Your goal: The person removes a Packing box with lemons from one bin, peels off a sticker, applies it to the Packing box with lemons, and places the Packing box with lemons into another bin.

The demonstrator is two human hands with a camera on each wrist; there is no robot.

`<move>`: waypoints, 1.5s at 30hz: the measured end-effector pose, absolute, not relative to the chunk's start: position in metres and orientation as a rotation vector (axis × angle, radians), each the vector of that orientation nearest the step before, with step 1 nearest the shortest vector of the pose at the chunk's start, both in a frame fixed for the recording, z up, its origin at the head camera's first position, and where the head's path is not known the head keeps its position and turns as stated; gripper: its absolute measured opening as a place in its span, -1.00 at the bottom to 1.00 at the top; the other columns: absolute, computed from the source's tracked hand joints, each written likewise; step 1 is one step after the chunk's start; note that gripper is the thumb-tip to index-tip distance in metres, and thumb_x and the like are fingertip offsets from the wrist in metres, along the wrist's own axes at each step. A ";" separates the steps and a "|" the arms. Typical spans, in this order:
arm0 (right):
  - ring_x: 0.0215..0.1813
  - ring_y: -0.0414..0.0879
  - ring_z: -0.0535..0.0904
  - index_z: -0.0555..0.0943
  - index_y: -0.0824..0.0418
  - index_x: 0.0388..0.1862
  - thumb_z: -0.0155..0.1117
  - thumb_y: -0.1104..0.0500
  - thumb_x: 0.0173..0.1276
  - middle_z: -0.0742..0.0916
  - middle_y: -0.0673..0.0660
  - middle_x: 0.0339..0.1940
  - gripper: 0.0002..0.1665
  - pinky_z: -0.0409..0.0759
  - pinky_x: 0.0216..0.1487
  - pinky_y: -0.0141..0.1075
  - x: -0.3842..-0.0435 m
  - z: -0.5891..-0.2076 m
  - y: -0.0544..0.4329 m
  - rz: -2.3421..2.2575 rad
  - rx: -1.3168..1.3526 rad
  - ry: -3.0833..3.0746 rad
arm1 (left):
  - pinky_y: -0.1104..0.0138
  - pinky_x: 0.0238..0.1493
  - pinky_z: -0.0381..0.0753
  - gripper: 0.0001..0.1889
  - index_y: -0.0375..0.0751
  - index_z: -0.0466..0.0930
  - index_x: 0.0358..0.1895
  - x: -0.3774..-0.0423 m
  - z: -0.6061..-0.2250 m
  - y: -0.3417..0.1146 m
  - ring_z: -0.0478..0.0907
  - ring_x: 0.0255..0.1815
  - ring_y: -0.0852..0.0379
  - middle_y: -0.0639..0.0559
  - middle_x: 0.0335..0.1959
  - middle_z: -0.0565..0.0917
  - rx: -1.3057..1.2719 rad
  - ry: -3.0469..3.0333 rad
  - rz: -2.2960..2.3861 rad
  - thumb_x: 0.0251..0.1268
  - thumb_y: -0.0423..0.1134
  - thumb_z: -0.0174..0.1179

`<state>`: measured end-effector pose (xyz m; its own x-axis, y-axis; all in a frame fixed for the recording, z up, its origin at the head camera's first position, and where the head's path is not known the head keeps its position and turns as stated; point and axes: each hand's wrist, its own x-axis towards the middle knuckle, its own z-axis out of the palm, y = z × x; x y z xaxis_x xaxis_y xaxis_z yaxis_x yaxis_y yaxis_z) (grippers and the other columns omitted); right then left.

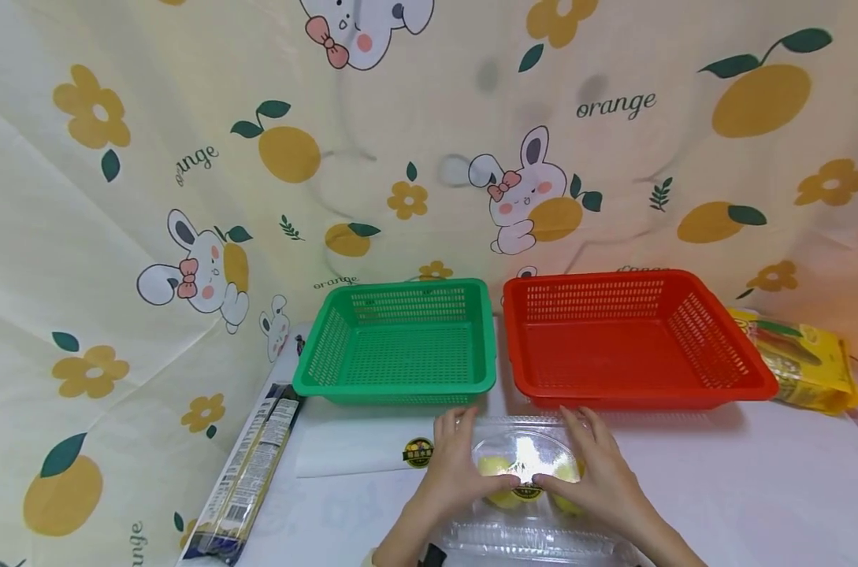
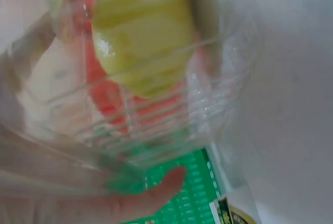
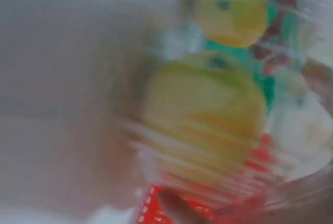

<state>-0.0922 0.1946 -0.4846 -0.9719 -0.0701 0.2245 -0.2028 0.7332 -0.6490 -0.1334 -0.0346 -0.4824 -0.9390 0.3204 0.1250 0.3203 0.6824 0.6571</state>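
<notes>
A clear plastic box [image 1: 517,537] stands on the white table, with two round yellow-green fruits inside. One fruit [image 2: 143,37] fills much of the left wrist view; the other fruit [image 3: 205,115] is blurred in the right wrist view. My left hand [image 1: 457,463] grips the box's left side, its fingers reaching the far edge. On the right side, my right hand [image 1: 599,471] holds it the same way. Both thumbs press at a dark, gold-lettered sticker [image 1: 526,491] on the box, their tips close together. The thumbs partly hide the sticker.
Behind the box stand a green basket [image 1: 393,390] and a red basket [image 1: 641,396]. A white sheet [image 1: 351,450] bearing another round sticker [image 1: 418,452] lies to the left. Long packets [image 1: 247,472] lie farther left, a yellow bag [image 1: 804,362] at far right. A printed cloth hangs behind.
</notes>
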 end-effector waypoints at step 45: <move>0.32 0.30 0.29 0.35 0.20 0.44 0.56 0.17 0.15 0.38 0.30 0.37 -0.10 0.48 -0.04 0.48 -0.079 -0.477 0.209 1.367 0.213 -2.544 | -0.06 0.24 0.51 -0.02 -0.19 0.07 0.56 -0.093 -0.489 -0.090 0.16 0.43 -0.26 -0.18 0.48 0.15 0.590 2.475 1.591 0.13 -0.09 0.44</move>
